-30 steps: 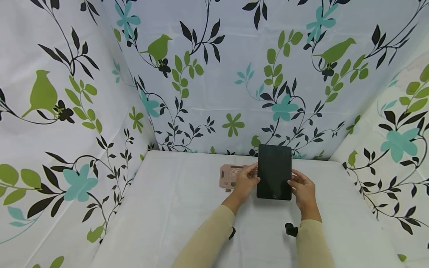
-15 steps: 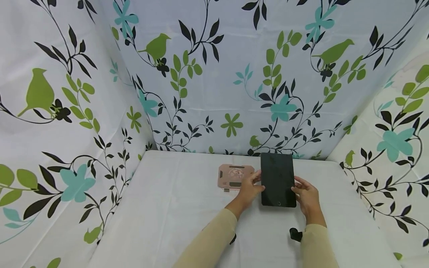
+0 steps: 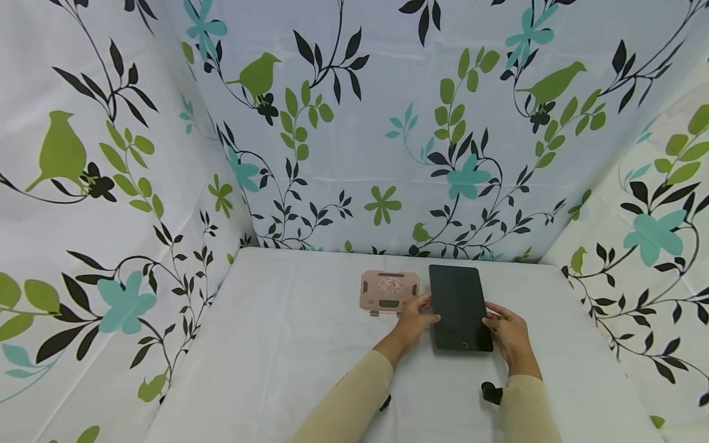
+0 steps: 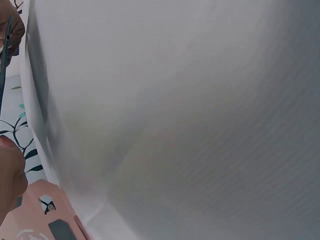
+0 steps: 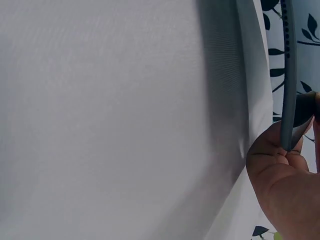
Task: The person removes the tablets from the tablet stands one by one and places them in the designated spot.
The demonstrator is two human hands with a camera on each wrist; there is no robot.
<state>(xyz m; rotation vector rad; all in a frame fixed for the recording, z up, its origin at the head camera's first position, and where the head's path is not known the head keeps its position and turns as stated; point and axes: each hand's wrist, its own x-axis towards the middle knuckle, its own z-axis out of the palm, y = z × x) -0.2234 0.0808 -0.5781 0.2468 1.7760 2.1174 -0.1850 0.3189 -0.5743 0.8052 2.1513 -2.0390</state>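
Note:
A black tablet [image 3: 458,304] with a round home button near its lower edge is held slightly tilted over the white table. My left hand [image 3: 411,321] grips its left edge between thumb and fingers. On the opposite edge, my right hand [image 3: 508,335] pinches the tablet the same way. Seen edge-on in the right wrist view, the tablet [image 5: 289,75] stands between the right thumb and fingers. A pink tablet case [image 3: 382,290] with dark cutouts lies flat just left of the left hand, which hides its lower right corner.
A white cloth covers the table [image 3: 310,344]. Hanging fabric [image 3: 343,154] printed with birds, leaves and flowers walls in the back and both sides. A black strap piece [image 3: 490,392] shows beside the right sleeve.
Both hands have brought the tablet down and slightly right, nearer the person, and its face now tips further back. More of the pink case has come into sight.

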